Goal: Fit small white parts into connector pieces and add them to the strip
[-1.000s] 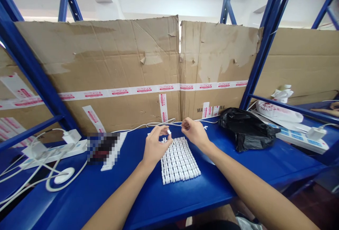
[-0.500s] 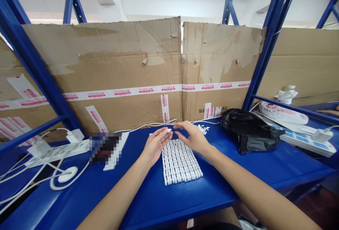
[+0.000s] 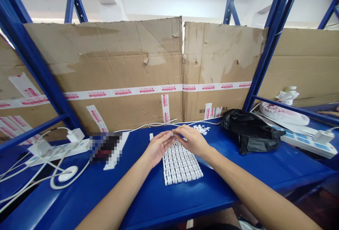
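Note:
My left hand (image 3: 159, 147) and my right hand (image 3: 191, 140) meet above the far edge of a white plastic mat (image 3: 181, 164) of linked small pieces. Between their fingertips is a tiny white plastic piece (image 3: 172, 134), mostly hidden by the fingers. Both hands seem to pinch it. A loose heap of similar white pieces (image 3: 201, 129) lies just beyond my right hand. A single white piece (image 3: 151, 137) stands near my left fingers.
The blue steel workbench (image 3: 87, 194) carries a black plastic bag (image 3: 249, 131), a pixelated object (image 3: 106, 147), white cables and power strips (image 3: 304, 145) (image 3: 58, 150). Cardboard sheets (image 3: 106, 57) stand behind it. A co-worker's hand (image 3: 334, 108) shows at the far right.
My hands have closed in from a looser, open pose. The right fingertips now meet the left ones on the small white piece, above the mat.

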Demonstrator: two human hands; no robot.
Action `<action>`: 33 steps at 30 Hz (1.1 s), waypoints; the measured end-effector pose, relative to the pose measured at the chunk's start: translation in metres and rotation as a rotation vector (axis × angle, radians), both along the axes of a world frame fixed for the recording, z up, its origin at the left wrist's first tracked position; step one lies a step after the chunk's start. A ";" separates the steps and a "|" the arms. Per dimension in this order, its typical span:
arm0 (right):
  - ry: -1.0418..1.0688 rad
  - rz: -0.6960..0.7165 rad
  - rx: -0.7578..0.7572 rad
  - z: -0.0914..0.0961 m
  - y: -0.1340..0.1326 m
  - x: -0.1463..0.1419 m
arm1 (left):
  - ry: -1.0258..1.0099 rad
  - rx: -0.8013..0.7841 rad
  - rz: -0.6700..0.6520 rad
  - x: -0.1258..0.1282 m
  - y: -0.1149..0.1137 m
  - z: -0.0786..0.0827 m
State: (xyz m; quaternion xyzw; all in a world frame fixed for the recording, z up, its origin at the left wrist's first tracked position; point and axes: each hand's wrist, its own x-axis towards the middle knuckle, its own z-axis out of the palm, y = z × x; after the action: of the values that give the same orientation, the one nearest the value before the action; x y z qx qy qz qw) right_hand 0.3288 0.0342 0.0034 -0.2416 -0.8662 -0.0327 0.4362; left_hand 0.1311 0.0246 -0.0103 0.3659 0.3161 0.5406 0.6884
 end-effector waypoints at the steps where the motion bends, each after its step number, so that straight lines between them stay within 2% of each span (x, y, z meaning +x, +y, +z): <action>1: -0.006 -0.004 0.006 -0.001 0.000 0.000 | 0.014 -0.003 -0.003 -0.001 0.000 0.000; 7: 0.021 -0.062 0.078 0.000 0.003 -0.002 | 0.068 0.033 -0.060 -0.002 -0.003 0.001; 11: 0.145 -0.255 0.067 0.005 0.017 0.016 | 0.217 0.118 -0.081 -0.006 -0.005 0.003; 13: 0.104 -0.421 0.031 0.003 0.029 0.033 | 0.362 0.243 0.013 -0.016 0.001 0.004; 16: -0.062 -0.686 -0.089 -0.004 0.045 0.061 | 0.699 0.418 0.253 -0.041 0.017 0.004; 18: -0.160 -0.795 -0.177 -0.008 0.053 0.076 | 0.865 0.446 0.404 -0.060 0.027 0.003; 21: -0.226 -0.883 -0.286 -0.012 0.059 0.088 | 1.098 0.398 0.504 -0.081 0.035 0.005; 23: -0.234 -0.905 -0.337 -0.014 0.061 0.090 | 1.246 0.373 0.484 -0.089 0.034 0.008; 26: -0.235 -0.906 -0.366 -0.015 0.063 0.091 | 1.397 0.353 0.332 -0.093 0.028 0.014; 30: -0.240 -0.895 -0.368 -0.015 0.062 0.090 | 1.472 0.335 0.128 -0.091 0.021 0.016; 33: -0.249 -0.907 -0.380 -0.014 0.061 0.089 | 1.505 0.295 0.105 -0.092 0.023 0.011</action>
State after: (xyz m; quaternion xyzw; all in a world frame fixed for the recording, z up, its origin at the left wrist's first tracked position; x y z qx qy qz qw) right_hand 0.4178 0.0952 -0.0107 -0.6627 -0.7102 -0.0892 0.2200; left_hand 0.0389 0.0480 0.0009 0.7078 0.6410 0.2146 0.2052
